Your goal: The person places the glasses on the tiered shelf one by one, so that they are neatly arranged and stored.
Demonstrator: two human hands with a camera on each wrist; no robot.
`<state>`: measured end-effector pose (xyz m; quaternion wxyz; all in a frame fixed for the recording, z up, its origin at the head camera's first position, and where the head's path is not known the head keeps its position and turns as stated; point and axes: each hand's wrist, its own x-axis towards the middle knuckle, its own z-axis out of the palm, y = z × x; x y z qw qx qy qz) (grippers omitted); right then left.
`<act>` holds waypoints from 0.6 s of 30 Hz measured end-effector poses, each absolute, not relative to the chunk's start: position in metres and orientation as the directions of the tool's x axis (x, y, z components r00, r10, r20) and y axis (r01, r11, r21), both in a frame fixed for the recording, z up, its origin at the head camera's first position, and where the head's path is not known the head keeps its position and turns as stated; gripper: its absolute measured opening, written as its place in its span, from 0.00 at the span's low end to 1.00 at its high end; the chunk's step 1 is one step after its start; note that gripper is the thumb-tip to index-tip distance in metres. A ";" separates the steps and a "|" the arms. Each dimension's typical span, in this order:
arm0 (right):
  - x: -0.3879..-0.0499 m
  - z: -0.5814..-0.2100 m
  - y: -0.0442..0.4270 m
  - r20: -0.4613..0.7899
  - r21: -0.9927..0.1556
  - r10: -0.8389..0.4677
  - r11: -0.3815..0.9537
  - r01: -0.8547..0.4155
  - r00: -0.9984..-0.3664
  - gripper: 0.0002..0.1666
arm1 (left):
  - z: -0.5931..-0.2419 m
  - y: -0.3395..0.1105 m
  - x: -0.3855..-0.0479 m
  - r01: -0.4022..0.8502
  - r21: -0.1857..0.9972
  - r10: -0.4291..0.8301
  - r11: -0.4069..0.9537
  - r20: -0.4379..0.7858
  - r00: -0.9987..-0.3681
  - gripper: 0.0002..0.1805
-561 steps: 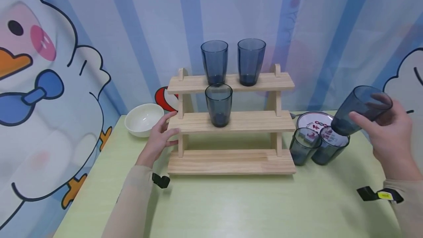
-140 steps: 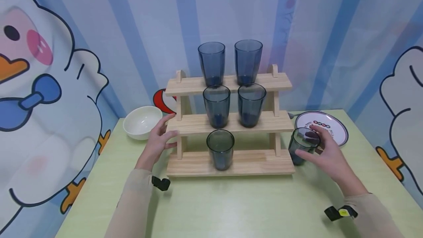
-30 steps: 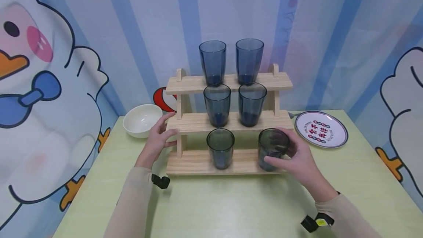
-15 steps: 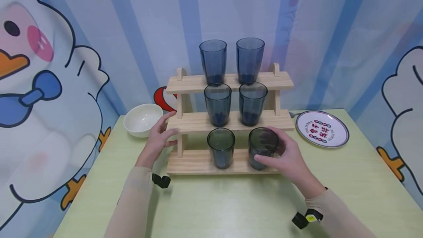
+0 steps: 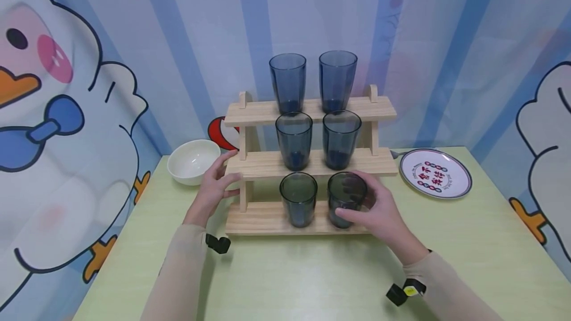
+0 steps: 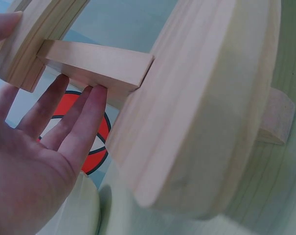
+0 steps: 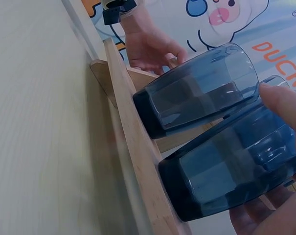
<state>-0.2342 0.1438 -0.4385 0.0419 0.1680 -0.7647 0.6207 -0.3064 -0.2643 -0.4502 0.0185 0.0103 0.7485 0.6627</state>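
My right hand [image 5: 379, 212] grips a blue-grey drinking glass [image 5: 342, 214], thumb in front and fingers round the far side. The glass stands upright on the bottom tier of the wooden three-tier shelf [image 5: 263, 219], right beside another glass [image 5: 298, 202]. In the right wrist view, the held glass [image 7: 226, 171] has its base at the shelf board. My left hand [image 5: 213, 192] touches the shelf's left end with extended fingers. Its fingertips [image 6: 96, 95] rest against an upright in the left wrist view. Two glasses stand on each higher tier, including a top one [image 5: 337, 83].
A white bowl [image 5: 194, 162] sits left of the shelf, close to my left hand. To the right lies a white plate [image 5: 455, 177] with red printed characters; a dark utensil end shows beside it. A duck-patterned curtain [image 5: 200, 53] hangs behind the pale green table [image 5: 285, 276].
Earlier, my right hand put glasses on the shelf from beside the plate. Over the last second it has slid the held glass leftward along the bottom tier. My left hand has stayed put.
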 end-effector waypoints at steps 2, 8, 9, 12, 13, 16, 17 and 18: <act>-0.234 -0.439 0.143 0.269 -0.936 -0.205 0.173 -0.305 -0.941 0.47 | -0.451 -0.264 -0.307 -0.013 0.993 0.038 0.121 -0.018 -0.999 0.39; -0.237 -0.437 0.141 0.246 -0.942 -0.221 0.173 -0.287 -0.944 0.48 | -0.450 -0.265 -0.307 -0.008 0.993 0.037 0.115 -0.012 -0.999 0.38; -0.237 -0.436 0.142 0.244 -0.943 -0.227 0.172 -0.286 -0.943 0.48 | -0.450 -0.265 -0.307 -0.006 0.994 0.038 0.113 -0.010 -0.999 0.38; -0.239 -0.436 0.144 0.236 -0.944 -0.248 0.169 -0.282 -0.939 0.48 | -0.449 -0.265 -0.307 -0.003 0.994 0.044 0.111 -0.008 -0.999 0.39; -0.240 -0.436 0.144 0.236 -0.944 -0.255 0.168 -0.283 -0.938 0.48 | -0.449 -0.265 -0.307 -0.005 0.994 0.042 0.113 -0.010 -0.999 0.38; -0.241 -0.437 0.147 0.239 -0.944 -0.272 0.161 -0.289 -0.932 0.48 | -0.450 -0.265 -0.306 -0.003 0.993 0.043 0.118 -0.008 -0.999 0.38; -0.241 -0.438 0.147 0.241 -0.944 -0.276 0.158 -0.291 -0.930 0.48 | -0.450 -0.265 -0.306 -0.002 0.993 0.045 0.121 -0.007 -0.999 0.39; -0.241 -0.438 0.147 0.242 -0.944 -0.280 0.154 -0.292 -0.929 0.48 | -0.450 -0.264 -0.306 -0.002 0.993 0.043 0.122 -0.007 -0.999 0.38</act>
